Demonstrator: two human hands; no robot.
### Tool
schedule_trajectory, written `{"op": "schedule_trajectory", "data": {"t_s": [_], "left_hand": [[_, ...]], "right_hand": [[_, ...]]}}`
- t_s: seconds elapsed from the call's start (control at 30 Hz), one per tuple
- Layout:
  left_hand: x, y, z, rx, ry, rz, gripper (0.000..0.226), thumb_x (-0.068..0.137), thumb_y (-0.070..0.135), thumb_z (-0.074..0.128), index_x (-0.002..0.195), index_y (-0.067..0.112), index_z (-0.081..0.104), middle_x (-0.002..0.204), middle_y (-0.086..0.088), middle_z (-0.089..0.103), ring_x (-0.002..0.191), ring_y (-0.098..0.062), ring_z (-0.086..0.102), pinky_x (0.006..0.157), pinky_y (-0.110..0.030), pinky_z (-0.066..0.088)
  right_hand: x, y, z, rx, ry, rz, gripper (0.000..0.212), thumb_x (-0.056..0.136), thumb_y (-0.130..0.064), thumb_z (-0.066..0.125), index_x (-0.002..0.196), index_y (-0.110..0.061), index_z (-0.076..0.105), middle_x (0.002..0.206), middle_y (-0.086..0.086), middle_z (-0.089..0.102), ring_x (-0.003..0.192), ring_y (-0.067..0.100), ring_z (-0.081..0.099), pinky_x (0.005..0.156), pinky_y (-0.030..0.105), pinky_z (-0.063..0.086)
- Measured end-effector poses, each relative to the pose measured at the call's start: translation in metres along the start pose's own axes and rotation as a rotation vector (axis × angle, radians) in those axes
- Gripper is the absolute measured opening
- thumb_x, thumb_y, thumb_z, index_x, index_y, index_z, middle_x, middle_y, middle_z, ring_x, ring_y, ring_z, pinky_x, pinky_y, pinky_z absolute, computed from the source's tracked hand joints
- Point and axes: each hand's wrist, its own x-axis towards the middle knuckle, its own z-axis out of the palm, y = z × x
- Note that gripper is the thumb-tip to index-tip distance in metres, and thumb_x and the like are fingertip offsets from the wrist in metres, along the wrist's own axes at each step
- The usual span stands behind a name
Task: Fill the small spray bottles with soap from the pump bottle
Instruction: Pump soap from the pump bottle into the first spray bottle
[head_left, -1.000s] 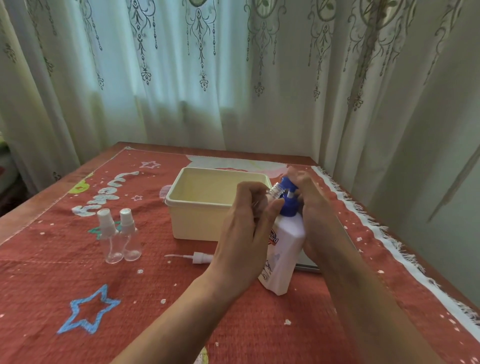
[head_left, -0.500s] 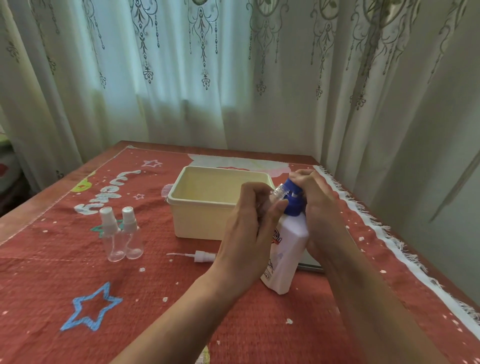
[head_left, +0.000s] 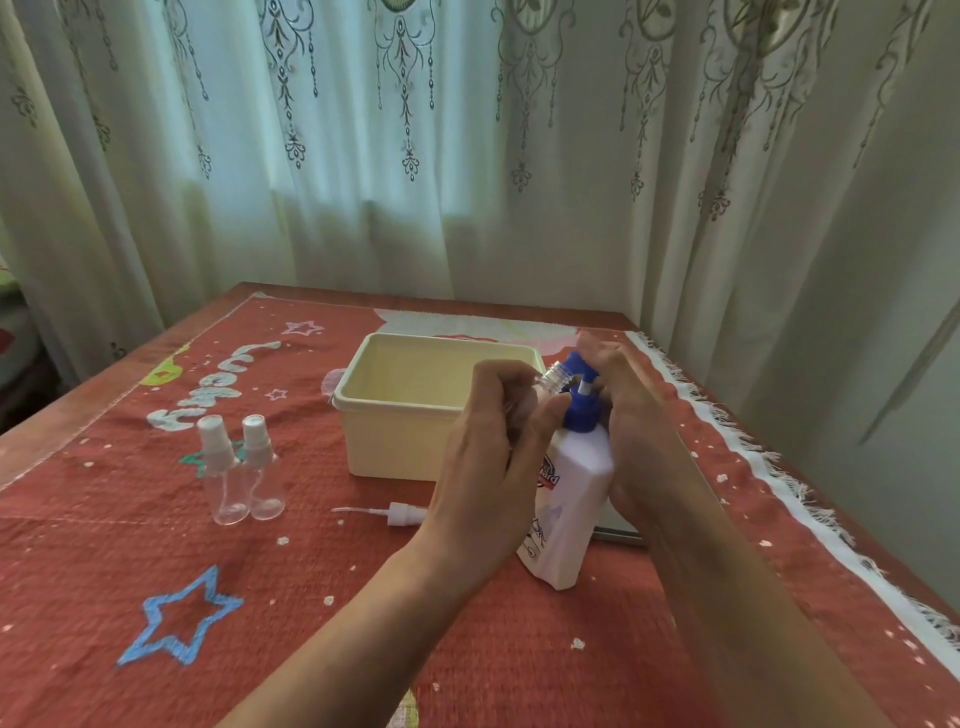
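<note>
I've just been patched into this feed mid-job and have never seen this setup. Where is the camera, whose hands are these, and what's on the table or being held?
There is no machine here. A person works with two bare hands, and the one picture comes from a camera worn on their head, looking forward and down.

The left hand grips a small clear bottle with its top off. Its open neck is tipped towards the blue pump head of the white pump bottle. The right hand holds the pump bottle, which leans.

On the red cloth stand one capped spray bottle and a second capped spray bottle beside it. A cream tub sits farther back, and a loose spray top lies in front of it. Whether soap is flowing cannot be seen.
</note>
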Motion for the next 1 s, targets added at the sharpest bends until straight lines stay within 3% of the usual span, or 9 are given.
{"op": "schedule_trajectory", "data": {"t_s": [0.13,0.3,0.4,0.47,0.63,0.73,0.83,0.93,1.0], "left_hand": [[-0.0022,-0.0014,0.0022,0.0,-0.035,-0.018,0.017,0.098,0.028,0.055,0.108,0.016,0.046,0.079,-0.002,0.053,0.07,-0.014,0.05,0.064,-0.022,0.042],[0.0007,-0.0009,0.0015,-0.017,-0.008,-0.025,0.019,0.098,0.028,0.055,0.109,0.015,0.047,0.081,-0.008,0.054,0.072,-0.018,0.05,0.064,-0.024,0.043],[-0.0004,-0.0016,0.0002,0.011,-0.014,-0.01,0.017,0.099,0.025,0.055,0.108,0.014,0.046,0.08,-0.008,0.051,0.072,-0.02,0.048,0.064,-0.026,0.042],[-0.0016,-0.0022,0.0,0.02,-0.023,-0.009,0.017,0.1,0.025,0.055,0.108,0.013,0.046,0.081,-0.009,0.051,0.073,-0.022,0.047,0.064,-0.027,0.042],[0.0004,-0.0006,0.0,-0.009,-0.002,-0.022,0.018,0.098,0.03,0.053,0.108,0.016,0.047,0.081,-0.012,0.053,0.073,-0.023,0.05,0.065,-0.031,0.044],[0.0003,-0.0003,0.0003,-0.016,-0.001,-0.027,0.016,0.099,0.026,0.055,0.107,0.015,0.047,0.082,-0.013,0.053,0.072,-0.023,0.049,0.064,-0.031,0.043],[-0.0023,-0.0015,0.0015,-0.008,-0.024,-0.028,0.016,0.1,0.025,0.054,0.108,0.015,0.046,0.081,-0.007,0.052,0.072,-0.019,0.048,0.064,-0.027,0.042],[-0.0018,-0.0031,0.0016,-0.006,-0.018,-0.03,0.016,0.1,0.025,0.055,0.107,0.014,0.047,0.078,0.0,0.051,0.067,-0.01,0.047,0.062,-0.022,0.042],[-0.0002,-0.0021,0.0009,0.003,-0.006,-0.03,0.015,0.099,0.024,0.056,0.107,0.015,0.047,0.077,0.0,0.05,0.066,-0.006,0.045,0.06,-0.017,0.039]], "right_hand": [[0.0028,0.0008,-0.0011,0.031,-0.005,-0.04,0.008,0.094,-0.021,0.056,0.086,-0.022,0.056,0.072,-0.007,0.063,0.061,0.007,0.061,0.059,0.023,0.052],[-0.0004,0.0014,-0.0004,-0.011,-0.028,0.006,0.031,0.08,-0.055,0.057,0.09,-0.025,0.06,0.075,-0.006,0.067,0.068,0.011,0.064,0.071,0.03,0.056],[0.0022,0.0024,-0.0005,0.009,-0.008,-0.027,0.014,0.094,-0.031,0.056,0.088,-0.019,0.057,0.063,-0.013,0.065,0.057,0.003,0.061,0.054,0.019,0.053],[0.0033,0.0019,0.0001,0.019,-0.013,-0.051,0.007,0.097,-0.02,0.052,0.091,-0.016,0.054,0.06,-0.016,0.063,0.054,0.001,0.059,0.051,0.017,0.051],[0.001,0.0028,-0.0005,0.028,-0.015,0.0,0.029,0.089,-0.048,0.057,0.094,-0.02,0.059,0.06,-0.013,0.063,0.054,0.003,0.061,0.055,0.021,0.053],[0.0031,0.0041,-0.0006,0.004,-0.022,-0.011,0.019,0.095,-0.036,0.053,0.094,-0.018,0.059,0.055,-0.016,0.062,0.048,-0.001,0.059,0.048,0.015,0.05],[0.0065,0.0053,-0.0012,0.051,-0.026,-0.026,0.007,0.094,-0.021,0.055,0.088,-0.022,0.058,0.07,-0.009,0.064,0.057,0.004,0.061,0.057,0.022,0.052],[0.0045,0.0051,-0.0012,0.079,-0.046,-0.006,0.01,0.089,-0.031,0.063,0.088,-0.023,0.058,0.074,-0.005,0.064,0.061,0.008,0.063,0.063,0.029,0.051],[0.0026,0.0037,-0.0005,0.031,-0.038,0.011,0.02,0.088,-0.043,0.061,0.092,-0.023,0.058,0.067,-0.009,0.066,0.056,0.005,0.064,0.058,0.024,0.054]]}}
